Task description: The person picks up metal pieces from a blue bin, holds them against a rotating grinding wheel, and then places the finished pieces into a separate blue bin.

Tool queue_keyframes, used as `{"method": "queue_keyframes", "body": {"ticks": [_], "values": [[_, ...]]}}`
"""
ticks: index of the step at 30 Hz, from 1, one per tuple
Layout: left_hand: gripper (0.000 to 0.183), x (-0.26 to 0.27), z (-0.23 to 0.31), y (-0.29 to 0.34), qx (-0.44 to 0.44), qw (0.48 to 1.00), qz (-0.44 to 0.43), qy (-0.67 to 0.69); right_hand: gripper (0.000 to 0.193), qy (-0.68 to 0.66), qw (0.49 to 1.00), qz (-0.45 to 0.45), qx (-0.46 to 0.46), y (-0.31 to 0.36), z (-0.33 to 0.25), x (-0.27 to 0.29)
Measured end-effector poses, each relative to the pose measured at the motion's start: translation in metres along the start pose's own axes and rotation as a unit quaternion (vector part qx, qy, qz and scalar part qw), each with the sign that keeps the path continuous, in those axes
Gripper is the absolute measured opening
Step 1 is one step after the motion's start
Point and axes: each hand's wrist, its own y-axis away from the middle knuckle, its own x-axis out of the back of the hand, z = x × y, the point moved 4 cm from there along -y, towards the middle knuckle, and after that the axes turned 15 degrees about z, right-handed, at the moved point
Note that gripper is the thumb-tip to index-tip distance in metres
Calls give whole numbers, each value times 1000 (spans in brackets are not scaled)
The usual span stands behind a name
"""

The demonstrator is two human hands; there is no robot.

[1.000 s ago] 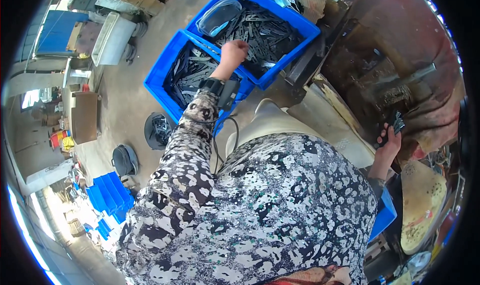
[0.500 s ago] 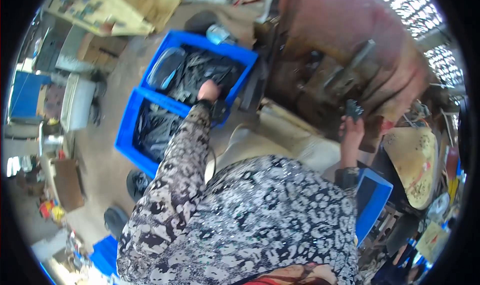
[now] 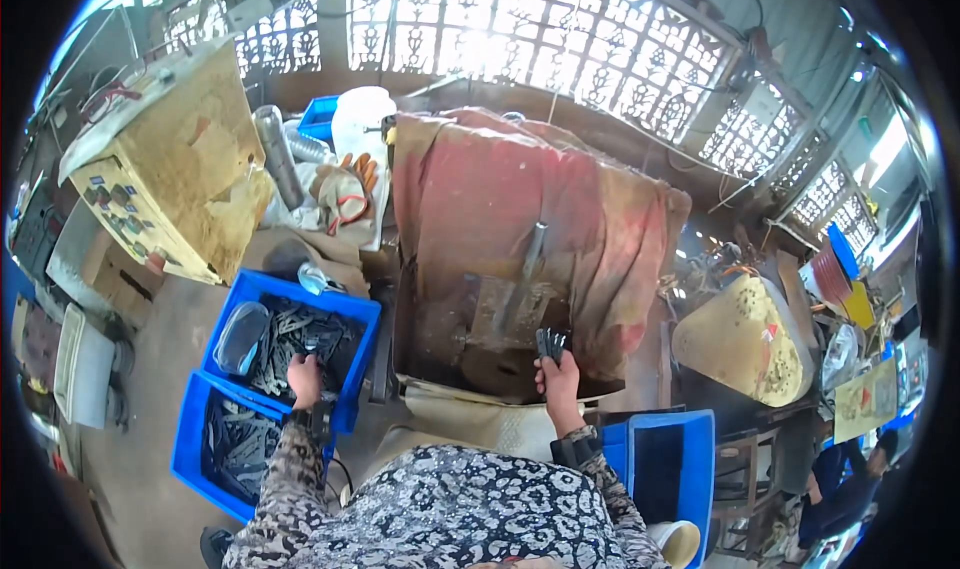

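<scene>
My left hand is over the near right part of the upper blue bin, fingers curled down toward the loose grey metal strips. Its fingertips are too small to make out what they grip. At the front edge of the cloth-covered machine, my right hand is closed around a bundle of dark, narrow metal pieces, whose ends stick up above the fingers. Beyond that hand, a metal rod slants inside the machine's dark, dirty opening.
A second blue bin of metal strips adjoins the first. A clear plastic container sits inside the upper bin. Another blue bin stands right of my right forearm. A yellowish control cabinet is far left; a person is at far right.
The view has swung up and to the right, showing the lattice windows. My left hand remains at the upper bin; my right hand still holds the dark metal bundle by the machine.
</scene>
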Motion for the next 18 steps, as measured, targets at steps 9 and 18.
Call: {"method": "queue_keyframes", "body": {"ticks": [9, 18], "values": [[5, 42, 163, 44, 150, 889, -160, 401, 8, -8, 999, -9, -31, -2, 1, 9], [41, 26, 283, 141, -28, 837, -432, 335, 7, -13, 999, -21, -40, -2, 2, 9]]}}
